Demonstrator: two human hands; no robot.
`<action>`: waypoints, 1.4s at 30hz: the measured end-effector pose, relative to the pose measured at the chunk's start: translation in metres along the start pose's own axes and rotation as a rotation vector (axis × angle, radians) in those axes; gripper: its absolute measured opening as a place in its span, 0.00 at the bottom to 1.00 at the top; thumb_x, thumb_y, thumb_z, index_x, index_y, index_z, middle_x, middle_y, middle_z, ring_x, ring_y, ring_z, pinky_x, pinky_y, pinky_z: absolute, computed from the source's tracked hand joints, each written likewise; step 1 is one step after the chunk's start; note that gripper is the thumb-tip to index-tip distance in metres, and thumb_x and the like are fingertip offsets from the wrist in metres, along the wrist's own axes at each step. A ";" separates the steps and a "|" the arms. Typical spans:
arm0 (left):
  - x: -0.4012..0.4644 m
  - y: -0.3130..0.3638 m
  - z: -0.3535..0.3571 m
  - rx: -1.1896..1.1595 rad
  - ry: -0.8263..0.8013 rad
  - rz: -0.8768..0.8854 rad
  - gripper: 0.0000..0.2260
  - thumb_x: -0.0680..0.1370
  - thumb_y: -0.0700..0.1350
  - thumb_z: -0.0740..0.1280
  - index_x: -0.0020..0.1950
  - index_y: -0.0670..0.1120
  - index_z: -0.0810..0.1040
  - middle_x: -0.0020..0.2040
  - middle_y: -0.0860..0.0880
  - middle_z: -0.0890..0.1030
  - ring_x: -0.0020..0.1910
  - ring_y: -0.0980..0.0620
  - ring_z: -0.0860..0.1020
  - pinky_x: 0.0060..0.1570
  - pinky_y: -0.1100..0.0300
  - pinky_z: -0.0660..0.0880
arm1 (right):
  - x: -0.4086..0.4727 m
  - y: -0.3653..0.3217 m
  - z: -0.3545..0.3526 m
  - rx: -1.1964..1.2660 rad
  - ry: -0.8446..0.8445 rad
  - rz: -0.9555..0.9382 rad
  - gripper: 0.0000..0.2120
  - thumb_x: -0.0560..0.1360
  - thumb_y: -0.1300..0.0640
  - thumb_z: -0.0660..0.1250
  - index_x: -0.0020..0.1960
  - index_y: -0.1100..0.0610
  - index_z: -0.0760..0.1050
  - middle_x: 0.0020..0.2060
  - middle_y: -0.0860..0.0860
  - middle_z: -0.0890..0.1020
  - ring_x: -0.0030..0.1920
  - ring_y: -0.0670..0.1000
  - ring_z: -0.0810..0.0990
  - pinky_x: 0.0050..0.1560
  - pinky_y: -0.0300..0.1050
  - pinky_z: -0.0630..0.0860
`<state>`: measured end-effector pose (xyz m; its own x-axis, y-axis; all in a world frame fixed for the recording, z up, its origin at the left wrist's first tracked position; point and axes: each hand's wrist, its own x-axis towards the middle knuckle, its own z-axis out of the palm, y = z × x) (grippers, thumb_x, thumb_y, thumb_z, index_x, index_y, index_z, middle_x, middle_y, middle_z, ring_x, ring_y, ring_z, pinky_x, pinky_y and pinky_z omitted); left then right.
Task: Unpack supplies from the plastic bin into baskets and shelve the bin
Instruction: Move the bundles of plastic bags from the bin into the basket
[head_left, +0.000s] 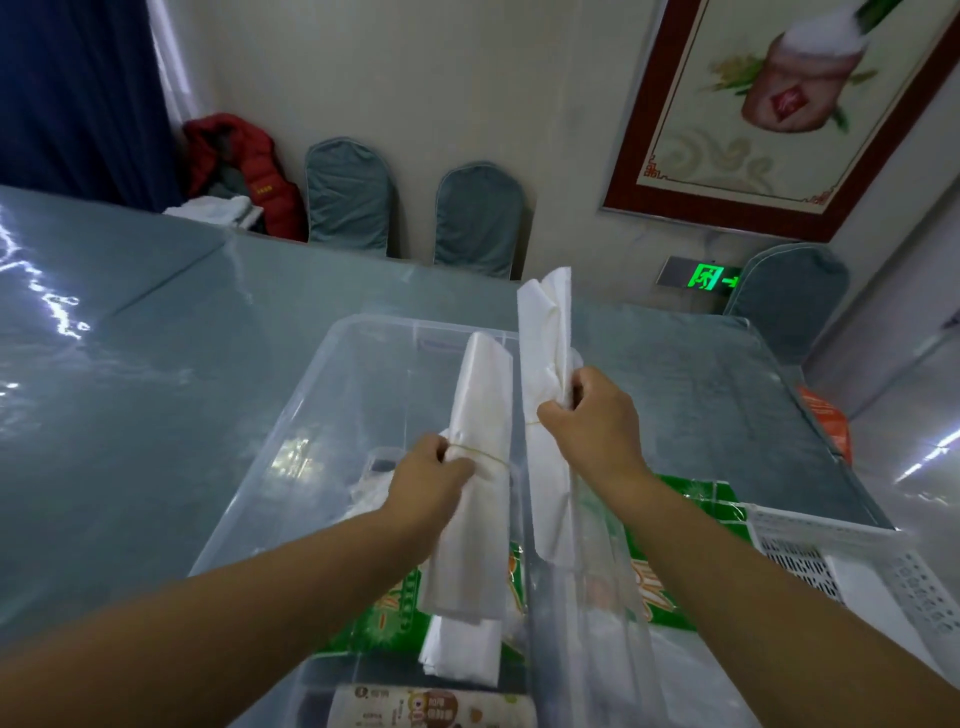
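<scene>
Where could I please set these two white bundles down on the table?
Bare tabletop lies left of the clear bin, and a strip right of it. Crowded: the white basket at right, and green packets inside the bin.

grey table (156, 364), clear bin (311, 395), white basket (841, 535)

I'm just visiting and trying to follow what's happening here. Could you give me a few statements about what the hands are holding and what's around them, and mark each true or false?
1. Each hand holds a white bundle. True: the left hand grips the left bundle, the right hand grips the right bundle.
2. A rubber band circles the left bundle. True.
3. The clear plastic bin is empty. False: a green packet and other items lie inside.
4. A white perforated basket stands on the person's left. False: it is on the right.
5. The chairs by the wall are red. False: they have grey-blue covers.
</scene>
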<state>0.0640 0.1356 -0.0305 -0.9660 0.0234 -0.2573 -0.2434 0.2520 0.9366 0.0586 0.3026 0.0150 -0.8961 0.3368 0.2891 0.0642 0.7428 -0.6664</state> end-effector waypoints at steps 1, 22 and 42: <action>-0.004 0.006 -0.003 -0.051 0.025 0.028 0.04 0.75 0.44 0.63 0.49 0.47 0.72 0.41 0.48 0.77 0.39 0.49 0.75 0.32 0.59 0.70 | -0.002 -0.009 0.000 0.000 0.003 -0.022 0.11 0.66 0.55 0.68 0.34 0.54 0.66 0.28 0.47 0.72 0.27 0.46 0.69 0.25 0.41 0.64; -0.033 0.064 -0.008 -0.692 -0.033 0.069 0.14 0.74 0.50 0.67 0.55 0.45 0.73 0.48 0.43 0.82 0.43 0.47 0.83 0.38 0.54 0.81 | -0.035 -0.087 -0.018 0.122 -0.102 -0.238 0.09 0.76 0.59 0.62 0.48 0.54 0.81 0.43 0.47 0.78 0.44 0.41 0.73 0.43 0.26 0.65; -0.097 0.135 0.263 -0.440 -0.402 0.096 0.08 0.77 0.44 0.64 0.55 0.46 0.74 0.44 0.49 0.82 0.36 0.56 0.81 0.31 0.64 0.77 | -0.023 0.152 -0.229 0.745 -0.073 0.409 0.18 0.67 0.53 0.75 0.52 0.62 0.75 0.47 0.60 0.84 0.46 0.58 0.83 0.49 0.57 0.80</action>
<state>0.1481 0.4215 0.0581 -0.8978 0.4117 -0.1565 -0.2530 -0.1911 0.9484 0.1899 0.5404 0.0646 -0.8931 0.4384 -0.1012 0.1066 -0.0122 -0.9942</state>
